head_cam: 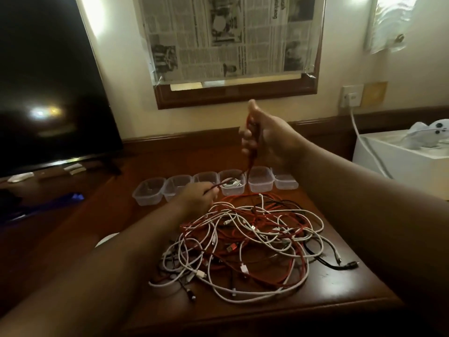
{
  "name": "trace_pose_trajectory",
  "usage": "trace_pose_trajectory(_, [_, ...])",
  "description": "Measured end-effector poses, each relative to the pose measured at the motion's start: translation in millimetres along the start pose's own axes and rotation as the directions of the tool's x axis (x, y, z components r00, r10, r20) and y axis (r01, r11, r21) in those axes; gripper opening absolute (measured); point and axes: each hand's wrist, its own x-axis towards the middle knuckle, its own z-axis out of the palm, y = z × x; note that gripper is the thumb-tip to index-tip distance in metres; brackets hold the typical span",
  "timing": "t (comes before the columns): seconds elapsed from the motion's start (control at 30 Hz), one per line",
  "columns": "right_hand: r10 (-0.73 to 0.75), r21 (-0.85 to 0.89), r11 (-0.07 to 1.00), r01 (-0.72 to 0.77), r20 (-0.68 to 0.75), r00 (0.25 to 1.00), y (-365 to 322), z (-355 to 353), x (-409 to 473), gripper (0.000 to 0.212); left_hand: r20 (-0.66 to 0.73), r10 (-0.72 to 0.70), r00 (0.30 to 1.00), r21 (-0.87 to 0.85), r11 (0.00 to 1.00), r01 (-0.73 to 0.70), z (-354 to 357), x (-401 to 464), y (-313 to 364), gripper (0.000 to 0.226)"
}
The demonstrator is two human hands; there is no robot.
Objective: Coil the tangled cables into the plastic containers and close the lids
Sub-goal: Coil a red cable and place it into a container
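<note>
One tub [232,183] of six at the table's [364,285] far edge held a coiled cable; none lidded. Right hand [263,139] gripped red loops, left [199,197] pinched their strand (mid-coil, I'd judge); the tangle [245,244] covered the centre.

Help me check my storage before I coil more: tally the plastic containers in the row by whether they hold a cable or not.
Containers with a cable inside: 1, the fourth from the left, holding a white cable.
Containers with no cable visible: 5.
Total: 6.
</note>
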Motion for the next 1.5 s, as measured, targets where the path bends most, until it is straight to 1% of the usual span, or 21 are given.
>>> trace_pose_trajectory(0.03, [-0.012, -0.303, 0.953, 0.009, -0.007, 1.000, -0.5, 2.8, -0.8, 0.032, -0.054, 0.010, 0.999, -0.012, 1.000, -0.010, -3.8, 0.1, 6.8, 0.029])
trace_pose_trajectory(0.1, [-0.030, -0.789, 0.615, -0.007, -0.032, 0.999, 3.3, 6.5, 0.3, 0.039, -0.164, 0.023, 0.986, -0.105, 0.994, -0.040, -10.8, 2.6, 17.6, 0.027])
trace_pose_trajectory(0.13, [-0.020, -0.907, 0.422, -0.011, -0.021, 1.000, 7.4, 8.1, 1.0, 0.048, -0.214, 0.030, 0.976, -0.161, 0.985, -0.066, -14.4, 3.2, 22.9, 0.026])
trace_pose_trajectory(0.17, [0.016, -0.957, 0.289, -0.001, 0.004, 1.000, 12.2, 10.4, 0.6, 0.055, -0.251, 0.032, 0.967, -0.206, 0.975, -0.086, -17.9, 2.8, 28.4, 0.025])
trace_pose_trajectory(0.23, [0.113, -0.985, 0.170, 0.006, 0.025, 0.993, 20.3, 10.8, 0.3, 0.054, -0.302, 0.040, 0.952, -0.238, 0.964, -0.116, -24.0, 2.4, 38.6, 0.024])
trace_pose_trajectory(0.27, [0.140, -0.989, 0.151, 0.003, 0.024, 0.990, 23.2, 8.7, 1.4, 0.043, -0.317, 0.048, 0.947, -0.240, 0.962, -0.129, -26.2, 1.5, 43.0, 0.024])
trace_pose_trajectory(0.33, [0.125, -0.977, 0.213, -0.002, 0.026, 0.992, 21.4, 5.6, 1.5, 0.022, -0.317, 0.060, 0.946, -0.233, 0.963, -0.139, -28.5, 0.4, 44.4, 0.027])
trace_pose_trajectory(0.4, [-0.016, -0.911, 0.412, -0.020, -0.029, 0.999, 14.3, 3.1, 2.2, 0.024, -0.285, 0.044, 0.957, -0.254, 0.960, -0.120, -28.4, -1.8, 36.0, 0.029])
trace_pose_trajectory(0.47, [-0.129, -0.761, 0.644, -0.078, -0.209, 0.969, 5.7, -3.0, 2.0, 0.028, -0.233, 0.009, 0.972, -0.270, 0.960, -0.074, -25.9, -6.1, 20.5, 0.031])
trace_pose_trajectory(0.57, [-0.052, -0.492, 0.857, -0.155, -0.381, 0.923, -3.2, -18.8, -1.4, 0.038, -0.186, -0.102, 0.977, -0.312, 0.949, 0.039, -21.0, -13.2, 1.5, 0.036])
trace_pose_trajectory(0.67, [0.079, -0.501, 0.816, -0.287, -0.395, 0.915, 2.9, -24.9, -4.1, 0.051, -0.188, -0.282, 0.941, -0.474, 0.865, 0.164, -20.6, -15.3, 7.2, 0.044])
trace_pose_trajectory(0.73, [0.145, -0.515, 0.800, -0.308, -0.333, 0.932, 14.0, -20.2, -8.3, 0.053, -0.184, -0.381, 0.906, -0.638, 0.748, 0.185, -22.2, -14.8, 28.7, 0.045])
trace_pose_trajectory(0.8, [0.213, -0.494, 0.821, -0.286, -0.199, 0.957, 26.6, -10.3, -14.1, 0.043, -0.142, -0.412, 0.900, -0.753, 0.635, 0.172, -25.6, -12.5, 57.6, 0.046])
trace_pose_trajectory(0.87, [0.242, -0.506, 0.830, -0.234, -0.050, 0.969, 39.1, 1.4, -19.7, 0.027, -0.129, -0.354, 0.926, -0.806, 0.582, 0.110, -30.7, -9.1, 85.1, 0.048])
trace_pose_trajectory(0.93, [0.263, -0.526, 0.828, -0.194, 0.059, 0.963, 50.3, 11.1, -22.2, 0.014, -0.175, -0.282, 0.943, -0.784, 0.620, 0.040, -36.8, -6.1, 103.9, 0.048])
trace_pose_trajectory(1.03, [0.264, -0.562, 0.807, -0.180, 0.070, 0.962, 57.7, 19.3, -22.7, 0.013, -0.251, -0.178, 0.952, -0.674, 0.738, -0.039, -42.7, 0.3, 111.1, 0.049])
trace_pose_trajectory(1.17, [0.210, -0.548, 0.814, -0.190, -0.027, 0.977, 51.2, 16.8, -20.4, 0.013, -0.176, -0.153, 0.972, -0.722, 0.692, -0.022, -36.4, 0.4, 106.2, 0.048])
trace_pose_trajectory(1.27, [0.234, -0.617, 0.760, -0.204, -0.033, 0.972, 47.5, 8.7, -20.3, 0.016, -0.153, -0.146, 0.977, -0.743, 0.669, -0.016, -28.9, 1.1, 93.4, 0.047])
trace_pose_trajectory(1.33, [0.217, -0.475, 0.857, -0.200, -0.021, 0.976, 46.8, 2.7, -19.5, 0.020, -0.129, -0.112, 0.985, -0.804, 0.594, -0.038, -23.4, 1.0, 86.4, 0.046])
trace_pose_trajectory(1.4, [0.175, -0.176, 0.969, -0.175, -0.018, 0.984, 42.0, -2.7, -15.9, 0.022, -0.061, -0.085, 0.995, -0.864, 0.503, -0.010, -9.3, -1.7, 78.8, 0.051])
trace_pose_trajectory(1.5, [0.083, 0.207, 0.975, -0.076, -0.027, 0.996, 25.8, -5.8, -11.0, 0.035, 0.147, 0.057, 0.988, -0.888, 0.447, 0.106, 23.5, -8.7, 69.5, 0.053])
